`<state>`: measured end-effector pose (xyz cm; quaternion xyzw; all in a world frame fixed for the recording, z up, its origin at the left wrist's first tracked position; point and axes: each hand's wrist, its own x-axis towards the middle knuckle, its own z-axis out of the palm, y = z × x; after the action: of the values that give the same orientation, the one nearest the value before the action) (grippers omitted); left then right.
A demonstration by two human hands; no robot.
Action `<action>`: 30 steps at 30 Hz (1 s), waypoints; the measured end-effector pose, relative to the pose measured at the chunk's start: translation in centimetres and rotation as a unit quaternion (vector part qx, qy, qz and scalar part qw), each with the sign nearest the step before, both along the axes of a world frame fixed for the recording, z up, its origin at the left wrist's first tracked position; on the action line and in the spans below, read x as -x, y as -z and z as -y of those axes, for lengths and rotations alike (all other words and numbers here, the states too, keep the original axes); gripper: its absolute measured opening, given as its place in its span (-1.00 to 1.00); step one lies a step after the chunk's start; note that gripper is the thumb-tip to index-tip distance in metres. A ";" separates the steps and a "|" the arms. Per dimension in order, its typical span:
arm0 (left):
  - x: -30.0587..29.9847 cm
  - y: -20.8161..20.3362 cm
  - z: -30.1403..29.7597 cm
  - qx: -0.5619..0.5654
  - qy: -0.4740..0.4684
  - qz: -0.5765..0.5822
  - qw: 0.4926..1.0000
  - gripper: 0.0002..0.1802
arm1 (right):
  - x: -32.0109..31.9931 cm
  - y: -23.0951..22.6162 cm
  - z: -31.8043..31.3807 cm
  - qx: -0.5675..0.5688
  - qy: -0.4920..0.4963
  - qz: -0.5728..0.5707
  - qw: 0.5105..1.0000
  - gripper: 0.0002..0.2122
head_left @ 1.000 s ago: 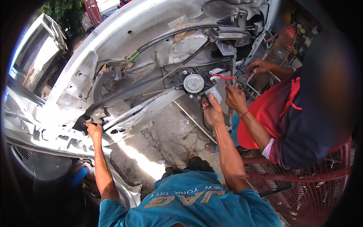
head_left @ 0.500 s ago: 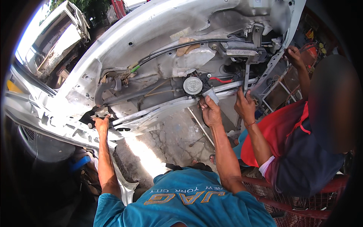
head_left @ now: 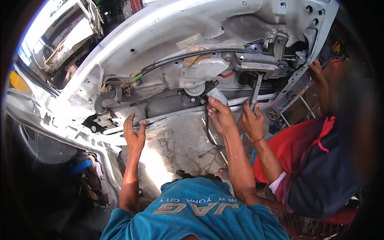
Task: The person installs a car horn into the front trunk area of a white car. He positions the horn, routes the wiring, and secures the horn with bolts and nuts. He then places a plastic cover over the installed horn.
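Through the head view, the black-bodied motor unit with a round grey disc and a silver cylinder (head_left: 218, 95) lies just above my right hand (head_left: 224, 120) and a little to its left, at the lower opening of the pale bare-metal car door (head_left: 154, 46). The cylinder's long axis slants from the disc down and rightward, toward my right hand, which is the nearer one and grasps that end, thumb across it. My left hand (head_left: 135, 136) is well apart, lower and to the left, released, fingers parted; whether a fingertip brushes the door I cannot tell. A co-worker's hand (head_left: 252, 121) grips a flat grey metal bar (head_left: 257, 90). Against half a second ago, my left hand has come away from the door's left-end cavity, the disc shows less of its face, and less of the bright red cable (head_left: 226, 75) is visible.
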<state>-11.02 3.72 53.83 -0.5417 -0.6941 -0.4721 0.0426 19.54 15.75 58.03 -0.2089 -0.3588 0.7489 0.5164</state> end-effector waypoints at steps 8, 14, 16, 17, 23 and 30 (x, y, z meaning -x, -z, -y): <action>-11.4 -4.2 -5.8 0.016 0.347 0.381 0.856 -0.24 | 0.7 1.3 -1.5 0.033 -0.086 -0.101 0.991 -0.85; -12.6 -4.9 -9.3 -0.010 0.464 0.601 0.651 -0.47 | 2.6 0.6 -0.4 0.015 -0.119 -0.106 0.987 -0.86; -12.1 -4.8 -10.2 -0.031 0.439 0.615 0.654 -0.57 | 3.6 -0.6 -0.1 0.007 -0.141 -0.106 0.984 -0.82; -12.2 -5.2 -10.3 -0.038 0.436 0.607 0.663 -0.61 | 4.0 -0.7 -0.1 0.014 -0.136 -0.109 0.985 -0.81; -10.4 -5.0 -11.2 -0.067 0.442 0.558 0.699 -0.88 | 5.6 -2.5 1.6 0.046 -0.080 -0.112 0.989 -0.75; -10.7 -6.8 -10.7 -0.076 0.429 0.571 0.696 -0.73 | 4.9 -0.7 3.6 0.107 -0.012 -0.051 0.993 -0.77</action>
<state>-0.37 14.41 60.59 -0.4017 -0.2395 -0.7087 -0.5283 14.63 12.13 58.69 -0.2206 -0.2523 0.7989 0.4994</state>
